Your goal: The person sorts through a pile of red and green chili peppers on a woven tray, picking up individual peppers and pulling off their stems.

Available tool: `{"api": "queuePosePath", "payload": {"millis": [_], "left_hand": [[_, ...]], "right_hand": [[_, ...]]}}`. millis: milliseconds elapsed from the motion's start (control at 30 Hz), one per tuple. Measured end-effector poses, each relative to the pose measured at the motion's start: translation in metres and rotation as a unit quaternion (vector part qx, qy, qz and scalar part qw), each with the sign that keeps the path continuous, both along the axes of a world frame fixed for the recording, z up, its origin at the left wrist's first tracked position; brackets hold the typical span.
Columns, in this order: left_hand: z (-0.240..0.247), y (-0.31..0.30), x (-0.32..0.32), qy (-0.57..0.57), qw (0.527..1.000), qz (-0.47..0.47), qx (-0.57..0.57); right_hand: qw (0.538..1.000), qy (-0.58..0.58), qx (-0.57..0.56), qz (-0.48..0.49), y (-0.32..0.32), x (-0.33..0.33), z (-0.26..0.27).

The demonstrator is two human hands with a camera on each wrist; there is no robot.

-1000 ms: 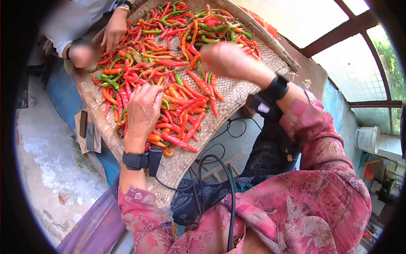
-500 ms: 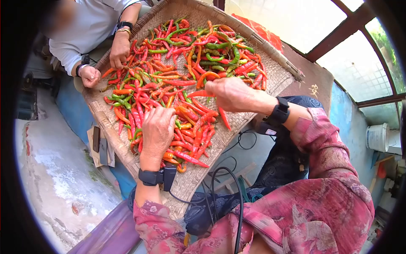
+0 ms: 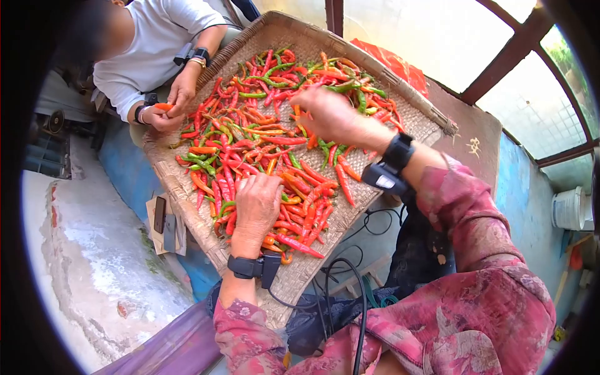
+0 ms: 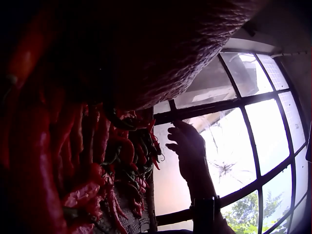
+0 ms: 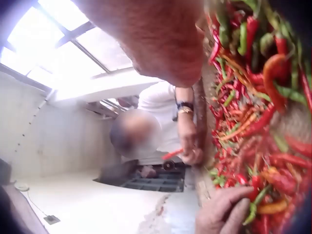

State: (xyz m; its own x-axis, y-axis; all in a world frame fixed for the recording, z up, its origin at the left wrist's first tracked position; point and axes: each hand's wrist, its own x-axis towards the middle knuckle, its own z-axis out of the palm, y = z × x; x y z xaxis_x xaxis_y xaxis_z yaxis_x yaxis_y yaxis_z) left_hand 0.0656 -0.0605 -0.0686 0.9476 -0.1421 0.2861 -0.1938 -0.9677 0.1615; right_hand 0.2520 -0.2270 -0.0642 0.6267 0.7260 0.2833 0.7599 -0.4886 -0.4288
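Note:
Red, orange and green chili peppers (image 3: 275, 140) lie heaped in a shallow woven basket tray (image 3: 187, 200). My left hand (image 3: 257, 203) rests on the near part of the heap; in the right wrist view its fingers (image 5: 228, 201) extend onto the peppers. My right hand (image 3: 331, 115), blurred, hovers over the far right of the pile. The left wrist view shows that hand (image 4: 187, 146) in dark outline, fingers loosely spread with nothing between them. Across the tray's left corner, another person's hands (image 3: 172, 112) hold a red-orange chili pepper (image 3: 164, 107).
A brown board with a yellow character (image 3: 474, 147) lies beyond the tray's right edge. Black cables (image 3: 357, 281) loop below the near edge. Two dark flat objects (image 3: 160, 215) lie on cardboard at left. A white bucket (image 3: 567, 209) stands at far right near the windows.
My right hand came down to a pepper at the right of the heap, then rose away from it. The left hand stayed on the peppers. The other person's hands came together around a chili pepper.

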Motion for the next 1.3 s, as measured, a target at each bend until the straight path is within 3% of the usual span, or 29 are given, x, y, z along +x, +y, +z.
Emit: {"api": "queuePosePath", "payload": {"millis": [67, 133, 200, 267, 400, 567, 667, 700, 800, 833, 933, 1033, 1167, 1300], "left_hand": [[-0.002, -0.001, 0.000, -0.004, 0.999, -0.030, 0.013], [-0.005, -0.002, 0.000, -0.020, 0.998, -0.049, 0.019], [-0.007, -0.003, -0.001, -0.015, 0.998, -0.050, 0.028], [-0.011, -0.002, -0.002, -0.027, 0.998, -0.057, 0.021], [-0.018, -0.002, -0.001, -0.018, 0.998, -0.062, 0.026], [-0.014, -0.005, -0.004, -0.008, 0.998, -0.061, 0.016], [-0.010, -0.006, -0.005, -0.024, 0.998, -0.035, -0.037], [-0.005, -0.008, -0.005, -0.042, 0.995, -0.018, -0.088], [0.003, -0.009, -0.002, -0.116, 0.986, -0.001, -0.118], [0.009, -0.010, -0.005, -0.103, 0.988, 0.005, -0.114], [0.015, -0.015, -0.006, -0.139, 0.978, 0.006, -0.158], [0.019, -0.013, -0.005, -0.150, 0.978, -0.035, -0.144], [0.013, -0.013, -0.006, -0.082, 0.973, -0.018, -0.217], [0.013, -0.006, -0.005, -0.051, 0.973, -0.002, -0.225]], "right_hand": [[0.996, -0.008, 0.004, 0.091, 0.027, -0.010, -0.041], [0.997, 0.023, -0.037, 0.068, 0.042, -0.024, -0.070], [0.997, -0.019, -0.056, 0.042, 0.041, -0.036, -0.065], [0.993, 0.029, -0.110, 0.042, 0.040, -0.035, -0.052], [0.994, -0.018, -0.107, 0.032, 0.032, -0.035, -0.064], [0.999, 0.006, -0.041, 0.026, 0.039, -0.037, -0.070], [0.993, 0.086, -0.074, 0.020, 0.044, -0.044, -0.068], [0.990, 0.123, -0.001, 0.075, 0.045, -0.044, -0.065], [0.947, 0.254, 0.119, 0.158, 0.041, -0.054, -0.043], [0.892, 0.339, 0.220, 0.201, 0.039, -0.064, -0.031], [0.830, 0.508, 0.119, 0.199, 0.015, -0.074, 0.017], [0.746, 0.613, 0.133, 0.222, 0.006, -0.079, 0.026], [0.707, 0.649, 0.168, 0.226, 0.005, -0.083, 0.014], [0.702, 0.673, 0.129, 0.196, 0.001, -0.085, 0.022]]}}
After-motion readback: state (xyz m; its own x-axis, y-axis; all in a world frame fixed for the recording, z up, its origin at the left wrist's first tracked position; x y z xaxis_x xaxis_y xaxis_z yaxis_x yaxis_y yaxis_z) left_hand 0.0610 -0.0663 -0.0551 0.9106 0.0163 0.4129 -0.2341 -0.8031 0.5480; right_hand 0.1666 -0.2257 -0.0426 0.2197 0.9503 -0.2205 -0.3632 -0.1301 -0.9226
